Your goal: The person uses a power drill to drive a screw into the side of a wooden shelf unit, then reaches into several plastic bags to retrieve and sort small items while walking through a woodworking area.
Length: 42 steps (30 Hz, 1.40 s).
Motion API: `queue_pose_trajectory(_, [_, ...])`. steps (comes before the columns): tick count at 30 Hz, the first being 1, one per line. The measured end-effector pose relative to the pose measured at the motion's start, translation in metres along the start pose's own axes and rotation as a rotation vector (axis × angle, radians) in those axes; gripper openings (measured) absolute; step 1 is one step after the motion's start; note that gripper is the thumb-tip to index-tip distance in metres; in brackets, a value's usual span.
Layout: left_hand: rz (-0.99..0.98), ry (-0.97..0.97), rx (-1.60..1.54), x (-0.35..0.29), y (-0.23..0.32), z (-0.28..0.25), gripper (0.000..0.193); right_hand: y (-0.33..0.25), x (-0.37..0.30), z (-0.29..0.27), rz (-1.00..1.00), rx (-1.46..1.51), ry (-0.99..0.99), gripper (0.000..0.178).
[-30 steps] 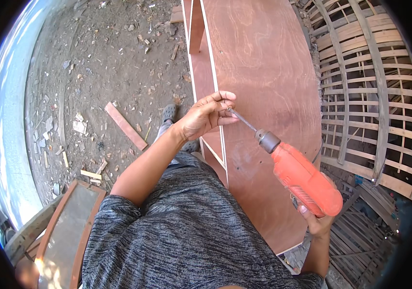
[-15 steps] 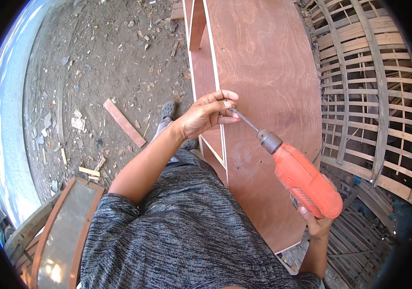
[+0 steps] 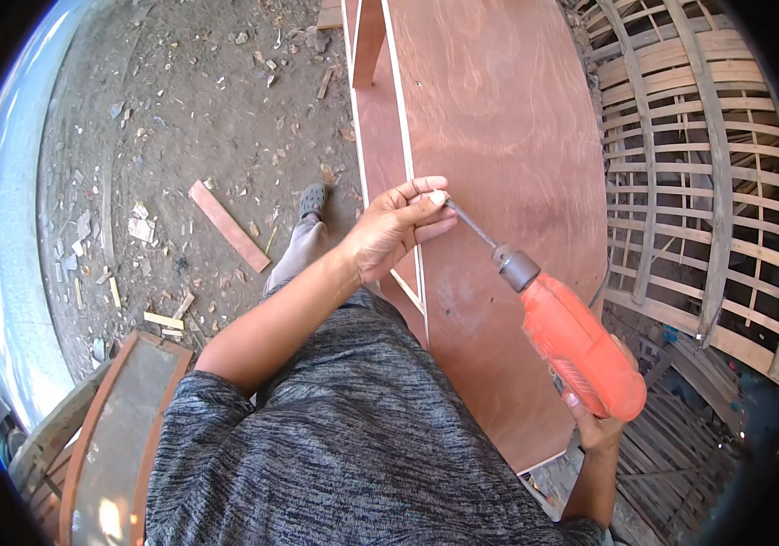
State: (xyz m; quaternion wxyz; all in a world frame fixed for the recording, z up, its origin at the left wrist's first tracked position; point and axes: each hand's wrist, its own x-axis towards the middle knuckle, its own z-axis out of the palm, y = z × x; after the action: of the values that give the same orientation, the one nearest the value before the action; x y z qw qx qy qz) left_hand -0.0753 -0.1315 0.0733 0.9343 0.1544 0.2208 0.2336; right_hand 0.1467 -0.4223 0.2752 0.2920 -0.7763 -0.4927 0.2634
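An orange-red power drill points up and leftward, its rear end in my right hand. From its dark metal chuck a long thin bit reaches to my left hand. There the thumb and forefinger pinch together at the bit's tip. Whatever small piece may sit between them is hidden by the fingertips. Both hands are above a reddish-brown plywood panel, which has pale edges and a framed side facing my legs.
Slatted wooden frames stand along the right. On the dirt floor to the left lie a flat wood strip and scattered scraps. A wood-framed pane leans at lower left, near a long pale-blue surface. My shoe is beside the panel.
The bit's tip and my left fingers have drawn closer together, the thumb now pressing at the tip. The drill has shifted down very slightly. My view has moved a little.
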Motion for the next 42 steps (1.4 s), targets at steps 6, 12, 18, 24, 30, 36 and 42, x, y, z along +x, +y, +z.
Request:
queue_pose_trajectory(6, [-0.02,0.175,-0.184,0.001,-0.024,0.019,0.021,0.008,-0.012,0.008,-0.015,-0.078,0.025,0.07])
queue_pose_trajectory(12, [-0.127,0.176,-0.084,-0.013,-0.023,0.03,0.024,0.022,-0.027,0.002,0.006,-0.076,0.073,0.073])
queue_pose_trajectory(18, [-0.001,0.55,0.444,-0.063,-0.049,-0.024,0.035,0.025,-0.044,-0.018,0.062,-0.132,0.102,0.073])
queue_pose_trajectory(24, [-0.222,0.299,1.16,-0.074,-0.078,0.026,0.1,0.037,-0.048,-0.018,0.093,-0.145,0.091,0.071])
queue_pose_trajectory(30, [-0.178,0.528,0.987,-0.049,-0.095,0.046,0.09,0.026,-0.045,-0.027,-0.065,-0.214,0.051,0.07])
queue_pose_trajectory(36, [-0.007,0.562,0.783,-0.034,-0.136,0.015,0.085,-0.007,-0.033,-0.043,0.0,-0.257,-0.033,0.069])
queue_pose_trajectory(42, [0.01,0.526,0.746,-0.039,-0.124,0.017,0.081,-0.05,-0.013,-0.059,0.048,-0.405,-0.149,0.075])
